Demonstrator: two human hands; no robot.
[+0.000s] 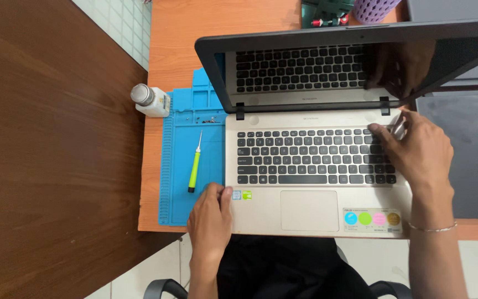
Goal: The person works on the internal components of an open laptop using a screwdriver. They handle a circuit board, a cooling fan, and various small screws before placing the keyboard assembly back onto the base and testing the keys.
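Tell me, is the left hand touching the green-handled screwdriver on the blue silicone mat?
Apart. In the head view, the left hand rests on the gold laptop's front left corner, while a strip of blue silicone mat shows between it and the green-handled screwdriver.

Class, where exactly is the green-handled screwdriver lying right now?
In the head view, the screwdriver lies on the blue mat, left of the laptop, just above the left hand.

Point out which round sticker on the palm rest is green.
The second from the left in the row of four, between the blue and pink ones.
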